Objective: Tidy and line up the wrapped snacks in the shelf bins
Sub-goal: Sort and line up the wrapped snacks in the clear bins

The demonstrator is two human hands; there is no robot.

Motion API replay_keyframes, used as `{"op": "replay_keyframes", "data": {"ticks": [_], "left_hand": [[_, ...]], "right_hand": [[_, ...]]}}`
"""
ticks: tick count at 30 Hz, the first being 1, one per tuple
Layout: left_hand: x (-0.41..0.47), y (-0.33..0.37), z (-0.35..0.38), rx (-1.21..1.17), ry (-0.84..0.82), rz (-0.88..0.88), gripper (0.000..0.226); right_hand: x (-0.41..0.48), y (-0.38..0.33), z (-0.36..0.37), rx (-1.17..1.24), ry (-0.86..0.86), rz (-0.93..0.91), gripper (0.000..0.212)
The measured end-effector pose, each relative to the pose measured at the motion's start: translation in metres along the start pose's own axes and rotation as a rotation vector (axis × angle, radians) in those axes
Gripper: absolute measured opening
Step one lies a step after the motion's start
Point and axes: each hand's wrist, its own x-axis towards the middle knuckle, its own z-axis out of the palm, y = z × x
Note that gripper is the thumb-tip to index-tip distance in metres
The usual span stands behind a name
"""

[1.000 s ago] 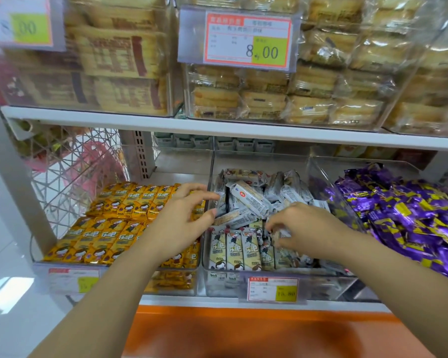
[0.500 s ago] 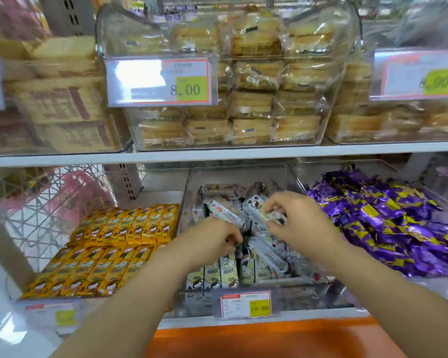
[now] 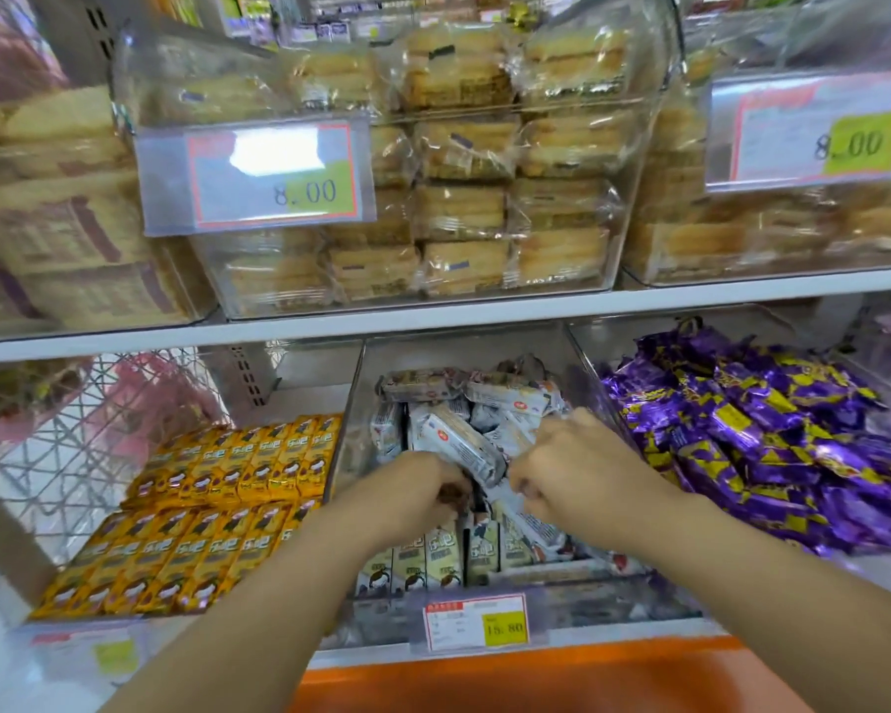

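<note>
Reaches into the clear middle bin (image 3: 459, 352). Pinches white snack packs (image 3: 459, 447) with curled fingers of the right hand (image 3: 577, 465). Curls the left hand (image 3: 423, 486) too, grip hidden.

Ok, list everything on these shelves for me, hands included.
yellow snack packs: many, yellow, neat rows in the lower left bin
white snack packs: many, white and cream, middle bin, jumbled behind an upright front row
purple snacks: a heap, purple and yellow, lower right bin
wrapped cakes: many, pale gold in clear wrap, stacked in the upper bins
8.00 price tags: two, white with yellow-green, on upper bin fronts
15.80 price tag: one, white and yellow, front of the middle bin
wire basket: one, white, far left
shelf board: one, white, between the levels
left hand: one, middle bin, fingers curled on white snack packs
right hand: one, middle bin, gripping white snack packs
</note>
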Motion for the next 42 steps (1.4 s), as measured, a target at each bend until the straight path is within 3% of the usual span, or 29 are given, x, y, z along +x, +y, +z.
{"op": "replay_keyframes", "data": {"ticks": [3,7,10,21,28,32,36,38,42], "left_hand": [[0.008,0.004,0.001,0.052,0.018,-0.007,0.035],[0.013,0.006,-0.002,0.236,-0.025,-0.035,0.042],[0.014,0.007,-0.004,0.237,-0.045,-0.06,0.047],[0.021,0.009,-0.007,0.179,-0.148,-0.063,0.035],[0.017,0.003,-0.006,0.075,-0.032,-0.08,0.031],[0.01,0.0,-0.01,-0.081,0.098,-0.086,0.023],[0.002,-0.003,-0.019,-0.248,0.238,-0.103,0.018],[-0.001,-0.004,-0.02,-0.293,0.208,-0.101,0.018],[-0.002,0.0,-0.011,-0.159,0.023,-0.057,0.044]], "right_hand": [[-0.001,-0.008,0.004,-0.221,-0.153,-0.044,0.033],[0.002,-0.012,0.01,-0.265,-0.184,-0.049,0.039],[-0.001,-0.012,0.016,-0.201,-0.178,-0.015,0.045],[0.014,0.011,-0.004,0.596,0.219,0.29,0.038],[0.018,0.013,0.0,0.912,0.289,0.431,0.037],[0.023,0.015,-0.003,1.036,0.411,0.491,0.02],[0.022,0.014,-0.008,1.003,0.527,0.507,0.012],[0.023,0.015,-0.007,0.959,0.566,0.512,0.013],[0.021,0.014,-0.004,0.934,0.56,0.476,0.016]]}}
